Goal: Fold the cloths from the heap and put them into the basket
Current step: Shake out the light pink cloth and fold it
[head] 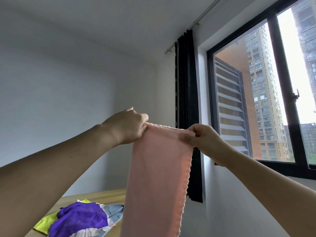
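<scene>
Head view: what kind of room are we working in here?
Probably a room in a high-rise flat: plain white walls, a dark curtain beside a window facing apartment towers, and a wooden table holding the heap of cloths.

place: likely apartment room | curtain [187, 108], window [259, 93], tower-block view

No legible text anywhere.

Left hand [131, 127] and right hand [203, 137] pinch the top corners of a hanging pink cloth [157, 177] above the heap [82, 218] on the worktop [102, 195].
</scene>
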Demonstrator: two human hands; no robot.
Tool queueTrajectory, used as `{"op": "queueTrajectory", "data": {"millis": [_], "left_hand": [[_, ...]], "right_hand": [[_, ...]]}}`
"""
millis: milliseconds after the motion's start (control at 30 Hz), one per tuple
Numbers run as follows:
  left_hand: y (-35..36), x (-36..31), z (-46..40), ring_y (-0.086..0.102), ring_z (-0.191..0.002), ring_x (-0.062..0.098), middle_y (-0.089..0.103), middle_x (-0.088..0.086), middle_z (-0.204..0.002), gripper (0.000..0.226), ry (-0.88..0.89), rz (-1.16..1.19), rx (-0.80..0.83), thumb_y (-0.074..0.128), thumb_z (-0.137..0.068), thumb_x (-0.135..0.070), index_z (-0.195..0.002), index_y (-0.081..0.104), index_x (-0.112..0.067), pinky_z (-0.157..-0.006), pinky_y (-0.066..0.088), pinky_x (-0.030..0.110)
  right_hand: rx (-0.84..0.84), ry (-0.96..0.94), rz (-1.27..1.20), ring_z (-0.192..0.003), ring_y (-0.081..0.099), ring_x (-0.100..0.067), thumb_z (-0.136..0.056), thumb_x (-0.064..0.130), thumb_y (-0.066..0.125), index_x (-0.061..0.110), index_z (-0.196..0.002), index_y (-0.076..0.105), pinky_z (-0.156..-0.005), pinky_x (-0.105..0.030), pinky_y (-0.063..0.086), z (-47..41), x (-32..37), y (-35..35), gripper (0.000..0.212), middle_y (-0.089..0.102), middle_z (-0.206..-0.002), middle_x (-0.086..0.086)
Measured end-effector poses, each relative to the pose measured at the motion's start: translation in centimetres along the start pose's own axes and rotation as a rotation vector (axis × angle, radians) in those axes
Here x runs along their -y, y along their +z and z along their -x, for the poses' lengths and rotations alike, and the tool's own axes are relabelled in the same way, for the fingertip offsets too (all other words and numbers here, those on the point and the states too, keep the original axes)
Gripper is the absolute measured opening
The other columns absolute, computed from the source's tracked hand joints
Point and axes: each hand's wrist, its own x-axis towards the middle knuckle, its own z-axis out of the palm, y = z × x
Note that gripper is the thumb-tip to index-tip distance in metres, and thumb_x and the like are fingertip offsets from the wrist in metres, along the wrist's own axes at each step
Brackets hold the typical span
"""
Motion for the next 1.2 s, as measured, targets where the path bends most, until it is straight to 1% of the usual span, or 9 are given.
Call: {"op": "queueTrajectory", "data": {"millis": [133, 267, 433, 567, 667, 833, 900, 1033, 1200], "left_hand": [[0.6, 0.7, 0.2, 0.050, -0.060, 0.019, 0.047, -0.005, -0.058, 0.022, 0.096, 0.130, -0.023, 0.045, -0.087, -0.022, -0.066, 0.040, -0.018, -0.083, 0.051, 0.036], [0.5, 1.3, 0.4, 0.039, -0.046, 0.010, 0.038, -0.004, -0.050, 0.021, 0.146, 0.167, -0.129, 0.051, -0.084, -0.012, -0.067, 0.040, -0.015, -0.112, 0.024, 0.022], [1.3, 2.2, 0.9, 0.040, -0.052, 0.010, 0.042, -0.003, -0.053, 0.022, 0.099, 0.261, -0.166, 0.054, -0.085, -0.013, -0.069, 0.040, -0.019, -0.108, 0.038, 0.037], [1.8, 3.2, 1.6, 0.049, -0.057, 0.005, 0.067, -0.004, -0.076, 0.026, 0.052, 0.306, -0.006, 0.058, -0.087, -0.026, -0.066, 0.043, -0.027, -0.085, 0.051, 0.036], [1.9, 3.4, 2.1, 0.049, -0.057, 0.008, 0.066, -0.004, -0.077, 0.023, -0.004, 0.285, 0.041, 0.060, -0.088, -0.028, -0.069, 0.048, -0.024, -0.063, 0.046, 0.033], [2.3, 2.7, 2.3, 0.057, -0.074, 0.019, 0.062, -0.003, -0.078, 0.019, -0.147, 0.286, 0.140, 0.061, -0.088, -0.030, -0.074, 0.054, -0.020, -0.067, 0.048, 0.034], [2.5, 2.6, 2.5, 0.054, -0.069, 0.017, 0.060, -0.002, -0.074, 0.019, -0.177, 0.287, 0.243, 0.064, -0.086, -0.027, -0.072, 0.054, -0.018, -0.062, 0.044, 0.030], [4.2, 3.0, 3.0, 0.048, -0.062, 0.013, 0.056, -0.004, -0.069, 0.020, -0.158, 0.294, 0.332, 0.065, -0.084, -0.023, -0.069, 0.054, -0.016, -0.056, 0.038, 0.026], [9.1, 4.9, 3.2, 0.054, -0.067, 0.012, 0.060, -0.005, -0.077, 0.011, -0.201, 0.415, 0.455, 0.067, -0.082, -0.018, -0.087, 0.058, -0.021, -0.062, 0.044, 0.027]], "right_hand": [[0.026, -0.013, 0.091, -0.068, 0.055, -0.015, -0.082, 0.035, 0.073, 0.014, -0.073, 0.057, -0.069, -0.040, 0.051, -0.4, -0.1, 0.6, 0.028, 0.059, -0.072, 0.001], [0.152, 0.031, -0.001, -0.071, 0.060, -0.013, -0.088, 0.037, 0.066, 0.012, -0.077, 0.054, -0.078, -0.040, 0.056, 0.0, 0.4, 1.0, 0.030, 0.060, -0.075, 0.001], [0.140, -0.098, 0.159, -0.063, 0.059, -0.021, -0.098, 0.039, 0.048, 0.001, -0.074, 0.050, -0.072, -0.052, 0.053, 0.0, 0.0, 1.7, 0.045, 0.057, -0.065, -0.003], [0.192, -0.129, 0.381, -0.054, 0.055, -0.015, -0.096, 0.055, 0.040, 0.008, -0.066, 0.054, -0.066, -0.041, 0.053, 0.2, -0.5, 1.6, 0.058, 0.056, -0.055, 0.002], [0.201, -0.129, 0.499, -0.053, 0.053, -0.012, -0.089, 0.069, 0.036, 0.014, -0.062, 0.053, -0.061, -0.035, 0.052, 0.5, -1.0, 1.9, 0.064, 0.056, -0.056, 0.003], [0.166, -0.081, 0.187, -0.059, 0.048, -0.017, -0.093, 0.050, 0.051, 0.001, -0.070, 0.052, -0.062, -0.037, 0.045, -0.1, -1.9, 3.2, 0.055, 0.050, -0.061, -0.001], [0.186, -0.003, 0.094, -0.060, 0.048, -0.017, -0.094, 0.049, 0.049, -0.004, -0.073, 0.051, -0.064, -0.032, 0.043, -0.2, -1.7, 3.8, 0.057, 0.050, -0.064, -0.004], [0.241, 0.107, -0.053, -0.047, 0.048, -0.011, -0.097, 0.044, 0.050, 0.008, -0.064, 0.054, -0.051, -0.015, 0.041, -0.2, -2.9, 4.7, 0.049, 0.050, -0.054, -0.001], [0.276, 0.109, -0.018, -0.057, 0.055, -0.024, -0.096, 0.044, 0.051, -0.008, -0.075, 0.058, -0.058, -0.030, 0.049, -1.3, -7.4, 7.5, 0.056, 0.057, -0.062, -0.012]]}}
